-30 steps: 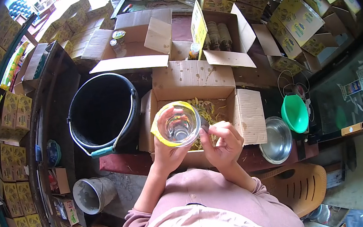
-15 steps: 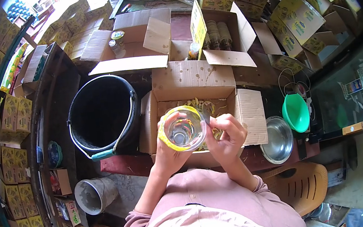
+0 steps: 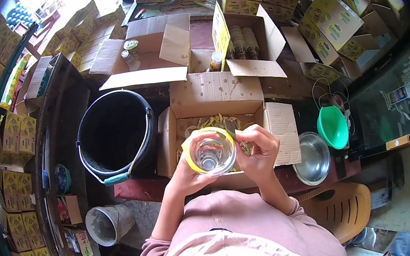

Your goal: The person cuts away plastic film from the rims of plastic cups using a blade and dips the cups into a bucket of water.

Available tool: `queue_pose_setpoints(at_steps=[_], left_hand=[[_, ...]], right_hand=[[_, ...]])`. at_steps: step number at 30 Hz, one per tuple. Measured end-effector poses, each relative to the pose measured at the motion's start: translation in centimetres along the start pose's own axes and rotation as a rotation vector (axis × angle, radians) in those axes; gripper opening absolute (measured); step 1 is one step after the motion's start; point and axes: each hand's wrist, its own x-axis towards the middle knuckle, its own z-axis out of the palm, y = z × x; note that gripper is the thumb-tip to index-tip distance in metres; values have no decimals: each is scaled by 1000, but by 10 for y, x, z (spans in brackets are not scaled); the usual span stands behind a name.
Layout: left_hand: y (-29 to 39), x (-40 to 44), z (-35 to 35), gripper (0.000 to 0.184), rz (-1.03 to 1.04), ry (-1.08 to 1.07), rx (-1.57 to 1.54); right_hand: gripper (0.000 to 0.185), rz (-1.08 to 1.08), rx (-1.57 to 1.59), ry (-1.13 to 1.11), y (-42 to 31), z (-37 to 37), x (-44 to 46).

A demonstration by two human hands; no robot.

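Observation:
My left hand (image 3: 189, 175) is wrapped round a clear jar (image 3: 214, 153) with a yellow band near its rim. The jar is tilted so that I look down into it. At its right side my right hand (image 3: 258, 152) is closed in a pinch, with a small dark flat piece (image 3: 230, 129), blade-like, between thumb and forefinger. Its edge lies at the jar's yellow band; whether it touches cannot be told. Below both hands is an open cardboard box (image 3: 215, 88) with yellowish strips (image 3: 217, 121) on its bottom.
A black bucket (image 3: 82, 125) stands left of the box, and a grey bucket (image 3: 119, 223) lower down. To the right are a steel bowl (image 3: 317, 165) and a green bowl (image 3: 333, 130). Behind, open cartons (image 3: 145, 78) hold several jars. Stacked yellow cartons (image 3: 322, 21) line both sides.
The jar has tilted and moved slightly right and down in my left hand. My right hand has shifted a little, and the dark flat piece now shows more clearly at the band.

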Motion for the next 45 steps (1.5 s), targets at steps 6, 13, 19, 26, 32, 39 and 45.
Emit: queue_pose_setpoints(at_steps=[6,13,19,26,32,39,45], left_hand=[[-8,-4,8,76,-34,93,-252],[-28,-7,11,78,36,123,-256],[-24,-5,13,74,16,144,-278],[-22,-8,12,70,4,105,-163],[-14,-7,10,69,78,71,-82],[-8,-8,3,67,71,22,1],[-10,-11,4,65,13,-51,-70]], right_hand=[[14,30,30,12,0,1,-1],[14,55,-33,45,-5,5,-5],[16,10,-127,59,-12,3,-9],[17,-93,-184,71,-12,2,-11],[16,-128,-236,45,-12,-2,-9],[17,-125,-218,-31,-8,-6,-7],[18,-82,-219,-57,-8,-6,-5]])
